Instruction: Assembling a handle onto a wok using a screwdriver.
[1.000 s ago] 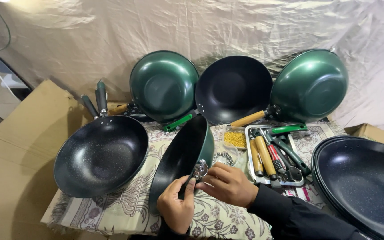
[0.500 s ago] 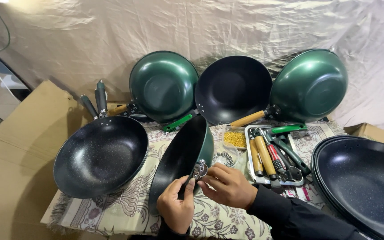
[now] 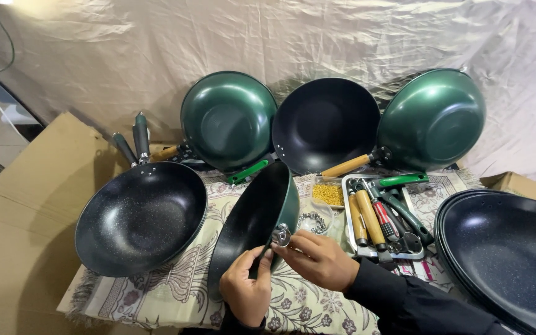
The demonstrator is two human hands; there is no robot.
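Only the two hands and part of one arm show, all at the bottom centre of the frame. The right hand [image 3: 321, 260] comes out of a long black sleeve [image 3: 417, 304] of plain, smooth-looking cloth that runs off toward the lower right corner and ends at the wrist in a simple edge, with no button or marking visible. The left hand [image 3: 246, 291] is bare, with short nails and no ring or watch in sight; its wrist sits at the frame's lower edge, where a dark strip may be a matching cuff.
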